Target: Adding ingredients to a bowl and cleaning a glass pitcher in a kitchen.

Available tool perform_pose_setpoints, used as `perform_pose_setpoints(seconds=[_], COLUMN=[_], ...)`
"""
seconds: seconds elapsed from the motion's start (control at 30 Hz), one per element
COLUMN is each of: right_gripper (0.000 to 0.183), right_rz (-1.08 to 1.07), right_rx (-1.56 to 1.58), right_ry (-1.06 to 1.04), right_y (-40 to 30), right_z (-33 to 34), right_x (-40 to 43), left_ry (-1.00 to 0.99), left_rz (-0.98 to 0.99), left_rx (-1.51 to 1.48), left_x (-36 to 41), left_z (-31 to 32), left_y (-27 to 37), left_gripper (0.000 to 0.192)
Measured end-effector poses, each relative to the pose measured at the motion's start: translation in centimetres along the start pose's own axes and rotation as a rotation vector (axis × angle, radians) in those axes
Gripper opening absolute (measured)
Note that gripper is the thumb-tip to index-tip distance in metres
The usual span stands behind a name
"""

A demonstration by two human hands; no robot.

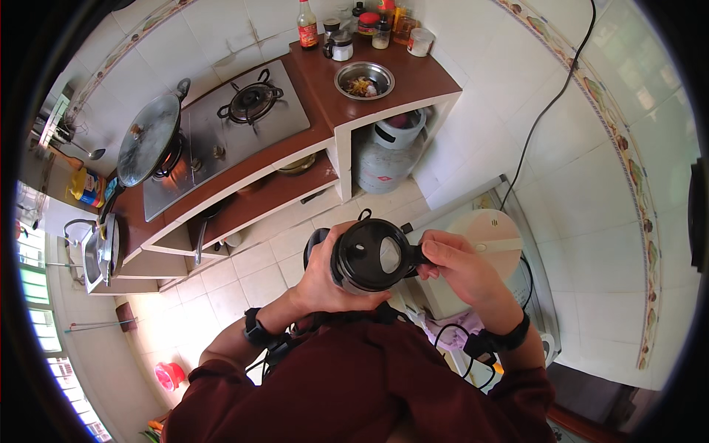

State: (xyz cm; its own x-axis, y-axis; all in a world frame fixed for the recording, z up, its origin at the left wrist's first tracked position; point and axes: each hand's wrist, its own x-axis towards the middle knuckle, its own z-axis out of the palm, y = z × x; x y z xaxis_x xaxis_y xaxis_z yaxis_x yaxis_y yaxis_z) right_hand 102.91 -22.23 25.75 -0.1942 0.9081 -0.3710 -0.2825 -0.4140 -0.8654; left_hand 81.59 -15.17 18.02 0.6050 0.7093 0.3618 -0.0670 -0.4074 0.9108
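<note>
A jar with a round black lid [354,249] is held up in front of my chest. My left hand [320,277] wraps around its body, with a black handle [313,243] showing beyond the knuckles. The lid has a clear oval window [390,255] and sits on the jar. My right hand [458,264] pinches a black tab [416,256] at the lid's right side between thumb and fingers. Most of the jar's body and its contents are hidden under the lid and my hand.
A lidded wok [148,141] sits over a lit burner of the gas stove [221,160]. A steel bowl [339,83] of food stands on the counter near seasoning jars [340,47]. Below is a gas cylinder [385,166]. On my right is a white appliance [443,299] with a cable.
</note>
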Motion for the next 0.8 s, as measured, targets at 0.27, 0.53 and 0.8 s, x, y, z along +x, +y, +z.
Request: perform_pose_setpoints(seconds=[0.27,0.53,0.8], right_gripper=[0.028,0.032,0.031], right_rz=[-0.013,-0.031,-0.104], right_rx=[0.011,0.03,-0.09], right_ry=[0.036,-0.006,-0.001], right_y=[0.1,0.3,0.7], right_z=[0.3,0.0,-0.2], right_x=[0.1,0.1,0.2], left_ry=[0.034,0.019,0.017], left_rz=[0.039,0.061,0.118], left_rx=[0.082,0.049,0.171], left_x=[-0.1,0.3,0.9], left_z=[0.2,0.0,-0.3], left_y=[-0.6,-0.3,0.7], left_gripper=[0.095,0.095,0.093])
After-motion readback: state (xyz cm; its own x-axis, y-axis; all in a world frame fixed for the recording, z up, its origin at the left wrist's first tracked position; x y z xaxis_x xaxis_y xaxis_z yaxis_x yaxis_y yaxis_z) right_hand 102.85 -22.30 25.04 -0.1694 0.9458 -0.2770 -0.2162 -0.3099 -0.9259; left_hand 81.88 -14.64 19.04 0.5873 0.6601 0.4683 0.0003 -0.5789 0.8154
